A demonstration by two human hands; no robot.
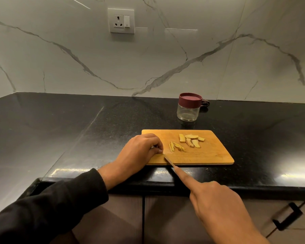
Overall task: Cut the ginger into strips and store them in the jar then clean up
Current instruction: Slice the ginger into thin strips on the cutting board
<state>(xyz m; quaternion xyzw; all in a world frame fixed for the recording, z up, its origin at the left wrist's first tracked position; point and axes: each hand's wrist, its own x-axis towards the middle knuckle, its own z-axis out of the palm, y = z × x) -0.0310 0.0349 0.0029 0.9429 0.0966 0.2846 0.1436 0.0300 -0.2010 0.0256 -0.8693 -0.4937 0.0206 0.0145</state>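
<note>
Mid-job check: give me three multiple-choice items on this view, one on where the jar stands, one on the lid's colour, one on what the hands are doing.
1. Where is the jar?
A. On the cutting board
B. On the counter behind the cutting board
C. In the left hand

2. What colour is the jar's lid?
A. Dark red
B. Green
C. White

3. What is the right hand doing?
A. Resting flat on the counter
B. Lifting the jar
C. Holding the knife, forefinger along its back

Answers:
1 B: the jar stands on the black counter, past the far edge of the cutting board.
2 A: the lid is dark red over clear glass, and it is on.
3 C: the knife tip meets the board beside the left hand, whose fingers are curled down; thin ginger strips and uncut ginger slices lie further right.
</note>
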